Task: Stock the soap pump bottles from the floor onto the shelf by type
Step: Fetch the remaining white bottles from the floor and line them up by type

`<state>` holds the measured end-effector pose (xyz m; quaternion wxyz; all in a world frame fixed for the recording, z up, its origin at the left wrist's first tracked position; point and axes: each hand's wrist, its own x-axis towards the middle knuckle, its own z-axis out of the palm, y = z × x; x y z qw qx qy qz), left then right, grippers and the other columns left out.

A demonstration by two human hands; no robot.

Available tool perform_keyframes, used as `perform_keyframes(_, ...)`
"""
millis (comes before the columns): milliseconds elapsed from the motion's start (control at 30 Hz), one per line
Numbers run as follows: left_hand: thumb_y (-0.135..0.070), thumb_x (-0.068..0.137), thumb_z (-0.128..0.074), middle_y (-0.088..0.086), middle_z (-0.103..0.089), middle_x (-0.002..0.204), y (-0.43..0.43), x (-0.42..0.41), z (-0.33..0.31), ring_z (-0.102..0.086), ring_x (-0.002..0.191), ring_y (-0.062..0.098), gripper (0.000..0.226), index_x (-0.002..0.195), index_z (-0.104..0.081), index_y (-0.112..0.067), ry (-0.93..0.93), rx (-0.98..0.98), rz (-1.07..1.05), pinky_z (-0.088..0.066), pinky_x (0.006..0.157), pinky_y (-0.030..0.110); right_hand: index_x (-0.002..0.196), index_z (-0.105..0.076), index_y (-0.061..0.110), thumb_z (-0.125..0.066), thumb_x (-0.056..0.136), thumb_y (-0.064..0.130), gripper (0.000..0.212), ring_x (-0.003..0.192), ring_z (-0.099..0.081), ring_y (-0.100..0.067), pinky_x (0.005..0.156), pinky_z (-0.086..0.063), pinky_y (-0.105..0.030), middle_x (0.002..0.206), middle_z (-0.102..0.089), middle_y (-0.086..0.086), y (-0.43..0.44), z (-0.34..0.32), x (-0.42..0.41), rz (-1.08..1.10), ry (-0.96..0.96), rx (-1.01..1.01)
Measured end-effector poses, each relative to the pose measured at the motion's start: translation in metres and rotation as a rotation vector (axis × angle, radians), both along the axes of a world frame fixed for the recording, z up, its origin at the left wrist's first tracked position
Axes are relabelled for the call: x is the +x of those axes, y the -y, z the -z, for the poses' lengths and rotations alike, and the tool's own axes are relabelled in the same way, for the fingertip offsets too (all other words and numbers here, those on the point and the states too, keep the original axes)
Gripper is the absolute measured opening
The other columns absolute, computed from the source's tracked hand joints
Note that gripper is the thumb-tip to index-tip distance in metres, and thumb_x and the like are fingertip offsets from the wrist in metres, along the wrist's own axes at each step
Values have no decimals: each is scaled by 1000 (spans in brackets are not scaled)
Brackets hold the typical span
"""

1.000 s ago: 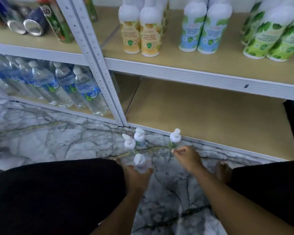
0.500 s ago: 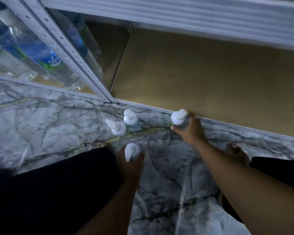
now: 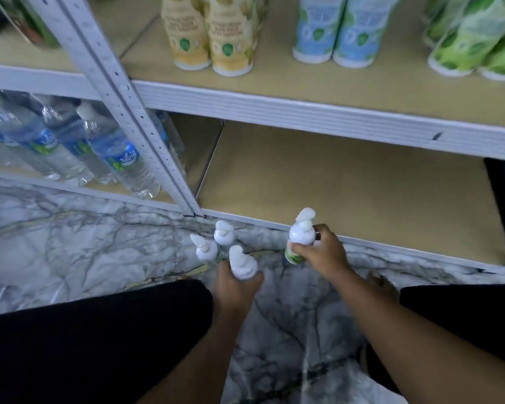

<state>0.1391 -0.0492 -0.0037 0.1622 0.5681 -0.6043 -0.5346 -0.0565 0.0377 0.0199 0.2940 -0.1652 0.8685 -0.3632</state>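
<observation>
A: Where do the bottles sit?

B: The right hand wraps its fingers around the shoulder of a white plastic pump bottle with a green leaf label, just in front of the bare tan lower shelf. I cannot tell whether it is clear of the grey-veined marble floor. The left hand curls round a second white pump bottle, hiding its label. A third pump bottle and a fourth pump bottle stand on the floor just beside it.

A: How will they handle?

B: They're probably full, so fairly heavy. The plastic looks stiff and the sleeve glossy, so they may be slippery. Grip the body below the collar, not the pump head, which may sink or twist.

A: And the green one?

B: I'd judge it belongs with the green-labelled bottles on the tan upper shelf.
</observation>
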Motion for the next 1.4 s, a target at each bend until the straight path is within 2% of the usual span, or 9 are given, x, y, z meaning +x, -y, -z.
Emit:
perform_keyframes(167, -16, 73, -83, 0, -64, 92, 16, -35, -103, -60, 78, 12, 45, 93, -46, -32, -195, -8, 119, -50, 66, 18, 114, -58, 26, -84, 63, 43, 59, 95, -64, -17, 86, -53, -36, 104, -68, 7, -3, -87, -5, -47, -7, -99)
perform_keyframes(267, -33, 67, -86, -1, -67, 100, 37, -46, -167, -67, 94, 19, 55, 110, -53, -20, -239, -115, 244, -54, 80, 29, 106, -59, 29, -78, 51, 51, 62, 93, -66, -14, 81, -53, -34, 100, -69, 9, -2, -142, -8, -81, -31, -193)
perform_keyframes(400, -14, 80, -83, -5, -64, 92, 55, -51, -252, -61, 78, 0, 36, 103, -55, -13, -375, -204, 278, -50, 57, 9, 106, -61, 29, -85, 72, 31, 42, 94, -67, -10, 83, -54, -32, 107, -70, 6, -5, -217, -9, -92, -41, -382)
perform_keyframes(567, -39, 69, -87, 2, -75, 105, 48, -49, -325, -74, 94, 18, 49, 110, -66, -23, -595, -189, 282, -60, 88, 44, 109, -69, 30, -80, 62, 38, 49, 97, -71, -19, 92, -56, -42, 109, -73, -5, -17, -294, 1, -120, 88, -646)
perform_keyframes(767, -42, 92, -66, 13, -68, 117, 23, -44, -336, -75, 87, 38, 41, 128, -52, -27, -781, 99, 268, -62, 73, 54, 119, -68, 19, -71, 73, 28, 47, 100, -68, -21, 94, -54, -45, 110, -73, -6, -36, -318, 10, -111, 319, -867)
perform_keyframes(900, -30, 79, -72, 21, -60, 122, 14, -46, -324, -70, 102, 40, 53, 123, -48, -14, -753, 227, 207, -61, 76, 54, 127, -61, 8, -72, 69, 36, 65, 99, -68, -30, 96, -52, -54, 111, -68, -15, -38, -299, 17, 104, 451, -890)
perform_keyframes(1100, -20, 81, -82, 6, -70, 99, 4, -47, -312, -73, 78, 13, 38, 112, -60, -19, -580, -72, 297, -60, 62, 33, 124, -63, 7, -76, 80, 30, 52, 94, -66, -31, 82, -56, -51, 104, -68, -17, -40, -297, 20, 155, 504, -939)
perform_keyframes(1233, -23, 82, -82, 6, -70, 86, -1, -47, -312, -69, 72, 14, 25, 99, -66, -17, -528, -93, 310, -60, 65, 34, 119, -64, 11, -79, 76, 14, 45, 94, -68, -28, 76, -59, -45, 109, -70, -20, -44, -297, 23, 93, 419, -906)
perform_keyframes(1400, -27, 83, -82, 13, -67, 101, -4, -47, -314, -73, 80, 19, 49, 117, -51, -10, -518, -157, 302, -59, 63, 26, 115, -66, 13, -74, 83, 7, 34, 87, -68, -25, 73, -59, -43, 92, -70, -7, -48, -296, 28, 81, 372, -895)
